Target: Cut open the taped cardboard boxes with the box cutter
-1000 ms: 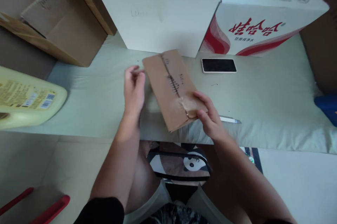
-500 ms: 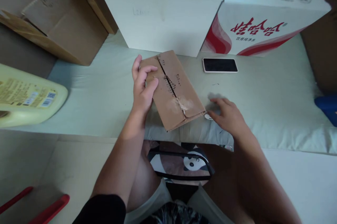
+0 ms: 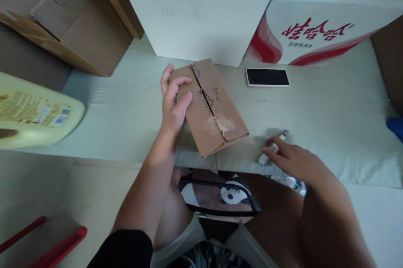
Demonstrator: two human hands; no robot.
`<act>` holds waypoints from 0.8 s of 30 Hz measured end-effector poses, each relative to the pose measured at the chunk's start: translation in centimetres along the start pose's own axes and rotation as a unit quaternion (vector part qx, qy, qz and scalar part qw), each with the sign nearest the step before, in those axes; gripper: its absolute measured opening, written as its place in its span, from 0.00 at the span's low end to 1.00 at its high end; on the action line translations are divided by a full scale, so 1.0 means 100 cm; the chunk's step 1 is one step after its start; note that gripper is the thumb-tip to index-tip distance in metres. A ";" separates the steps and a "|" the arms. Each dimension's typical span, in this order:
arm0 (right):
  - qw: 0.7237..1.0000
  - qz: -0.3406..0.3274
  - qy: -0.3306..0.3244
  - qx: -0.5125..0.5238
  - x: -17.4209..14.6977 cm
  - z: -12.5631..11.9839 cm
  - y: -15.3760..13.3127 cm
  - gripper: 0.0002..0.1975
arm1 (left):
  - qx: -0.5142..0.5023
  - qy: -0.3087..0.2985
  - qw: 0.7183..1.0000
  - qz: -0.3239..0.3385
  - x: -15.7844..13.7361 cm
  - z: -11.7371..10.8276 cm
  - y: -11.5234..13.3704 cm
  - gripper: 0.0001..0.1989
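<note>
A small brown cardboard box (image 3: 217, 104) is tilted above the pale green cushion, with a dark slit along its top seam and a torn patch of tape near the front end. My left hand (image 3: 175, 100) clasps its left side, thumb and fingers on the top face. To the right of the box, my right hand (image 3: 288, 154) has its thumb and fingers around a slim white utility knife (image 3: 263, 158). The knife's metal tip points away to the upper right, and the fingers cover its middle.
A phone (image 3: 267, 77) lies beyond the box, before a large white box (image 3: 198, 16) and a red-and-white carton (image 3: 311, 28). Brown cartons (image 3: 88, 24) and a yellow jug (image 3: 40, 112) stand left. Red handles (image 3: 59, 247) show lower left. The cushion (image 3: 330, 133) ends near my knees.
My right hand has moved right, away from the box corner, bringing the white knife with it and into fuller view. My left hand still holds the box in much the same pose.
</note>
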State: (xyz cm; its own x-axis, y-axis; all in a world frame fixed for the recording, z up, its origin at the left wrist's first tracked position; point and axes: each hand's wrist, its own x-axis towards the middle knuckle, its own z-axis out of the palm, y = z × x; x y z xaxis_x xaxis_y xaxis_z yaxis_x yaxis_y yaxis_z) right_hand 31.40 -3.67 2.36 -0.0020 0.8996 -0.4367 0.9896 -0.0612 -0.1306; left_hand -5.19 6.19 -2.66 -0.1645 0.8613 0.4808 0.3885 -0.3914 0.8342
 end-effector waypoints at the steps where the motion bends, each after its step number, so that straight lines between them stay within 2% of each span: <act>1: 1.000 -0.003 -0.006 -0.002 0.002 0.003 -0.005 0.24 | 0.002 0.002 1.000 0.002 0.000 0.000 0.000 0.27; 6: 0.998 -0.046 0.034 -0.003 0.019 0.015 -0.037 0.12 | 0.036 0.003 0.999 0.005 0.001 0.001 0.001 0.31; 8: 0.992 -0.080 0.076 0.054 0.023 0.016 -0.045 0.09 | 0.054 -0.002 0.999 0.006 0.001 0.001 0.001 0.31; 10: 0.971 -0.119 0.127 0.166 0.023 0.015 -0.049 0.07 | 0.053 -0.002 0.999 0.008 0.001 0.001 0.000 0.31; 11: 0.949 -0.143 0.151 0.238 0.023 0.014 -0.050 0.06 | 0.045 0.000 0.999 0.008 0.001 0.001 0.000 0.30; 13: 0.882 -0.192 0.185 0.388 0.021 0.014 -0.051 0.04 | 0.025 0.006 1.000 0.010 0.001 0.001 0.000 0.29; 15: 0.809 -0.233 0.176 0.510 0.018 0.016 -0.054 0.03 | 0.012 0.013 1.000 0.014 0.000 0.002 0.000 0.29; 16: 0.781 -0.244 0.164 0.551 0.017 0.017 -0.056 0.03 | 0.007 0.015 1.000 0.015 0.000 0.002 -0.001 0.29; 18: 0.748 -0.251 0.141 0.597 0.015 0.018 -0.061 0.04 | 0.001 0.015 1.000 0.017 0.000 0.002 -0.002 0.29; 22: 0.715 -0.261 0.120 0.637 0.013 0.017 -0.068 0.07 | -0.004 0.017 1.000 0.021 0.001 0.002 -0.006 0.30; 24: 0.679 -0.297 0.096 0.665 0.014 0.013 -0.069 0.09 | -0.005 0.021 0.999 0.025 0.001 0.003 -0.007 0.30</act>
State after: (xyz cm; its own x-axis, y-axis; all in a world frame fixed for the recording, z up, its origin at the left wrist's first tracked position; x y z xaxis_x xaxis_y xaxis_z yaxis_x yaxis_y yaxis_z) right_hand 24.34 -2.58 1.53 -0.1989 0.9683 0.1508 -0.1828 0.1145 -0.9765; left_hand -5.24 6.68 -3.28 -0.1822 0.8263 0.5329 0.3877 -0.4377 0.8112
